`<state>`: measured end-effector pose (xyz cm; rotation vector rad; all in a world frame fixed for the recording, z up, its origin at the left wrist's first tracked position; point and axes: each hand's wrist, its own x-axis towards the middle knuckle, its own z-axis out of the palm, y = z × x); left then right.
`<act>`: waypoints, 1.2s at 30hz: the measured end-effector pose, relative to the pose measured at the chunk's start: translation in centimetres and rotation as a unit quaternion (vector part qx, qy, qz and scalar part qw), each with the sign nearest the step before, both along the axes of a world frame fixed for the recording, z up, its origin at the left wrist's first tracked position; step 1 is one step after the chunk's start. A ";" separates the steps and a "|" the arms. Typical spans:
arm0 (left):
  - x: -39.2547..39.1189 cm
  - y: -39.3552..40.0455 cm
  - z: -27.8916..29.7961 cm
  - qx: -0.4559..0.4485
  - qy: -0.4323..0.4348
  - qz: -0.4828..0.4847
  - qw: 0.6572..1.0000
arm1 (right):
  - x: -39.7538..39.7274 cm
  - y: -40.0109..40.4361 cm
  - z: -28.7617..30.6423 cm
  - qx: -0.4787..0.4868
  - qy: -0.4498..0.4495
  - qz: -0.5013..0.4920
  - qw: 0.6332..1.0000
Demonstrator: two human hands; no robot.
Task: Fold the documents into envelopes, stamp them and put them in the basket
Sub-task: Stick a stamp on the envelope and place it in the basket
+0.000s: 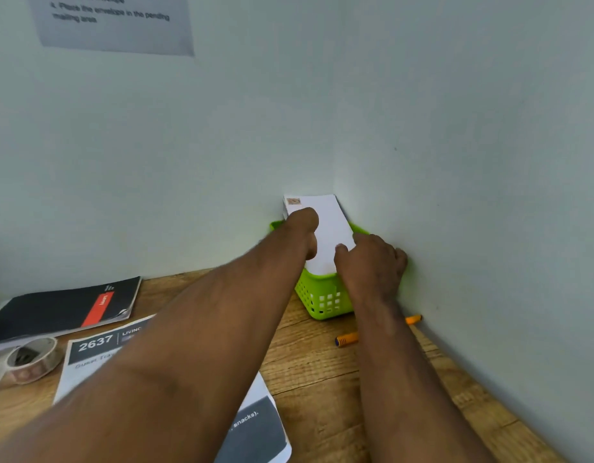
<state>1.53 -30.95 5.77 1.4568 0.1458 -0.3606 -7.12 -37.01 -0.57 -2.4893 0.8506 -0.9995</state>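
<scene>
Right of centre in the frame, both hands steadied a stamped envelope (325, 228) standing in the green basket (322, 297) against the wall corner. Left hand (304, 228) lay along its left edge, finger pose unclear; right hand (372, 262) pinched its lower right edge, apparently seating it.

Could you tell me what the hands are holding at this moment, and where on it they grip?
Both hold the stamped white envelope standing in the green basket: the left hand on its left edge, the right hand at its lower right edge.
</scene>
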 end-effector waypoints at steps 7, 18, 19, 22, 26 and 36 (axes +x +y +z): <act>-0.9 -0.7 -1.6 0.032 0.015 -0.041 0.999 | 0.3 -0.2 -0.3 -0.004 -0.009 -0.001 1.000; 0.3 -0.8 -1.3 -0.015 -0.055 -0.035 0.998 | 0.3 -0.5 -0.5 -0.018 -0.030 -0.012 0.999; 0.2 -0.5 -0.8 -0.032 -0.086 -0.037 0.995 | 0.3 -0.5 -0.4 -0.017 -0.036 -0.012 0.999; -1.2 2.4 0.8 -0.114 -0.116 -0.051 0.985 | 0.0 -0.6 -0.3 -0.007 -0.064 -0.003 0.998; -3.6 9.7 0.1 -0.030 -0.241 -0.041 0.969 | -0.6 0.1 1.0 0.005 -0.258 0.086 0.962; -6.8 28.4 -7.9 0.604 -0.287 -0.138 0.730 | 0.2 15.6 -2.8 -0.076 -0.085 0.523 0.844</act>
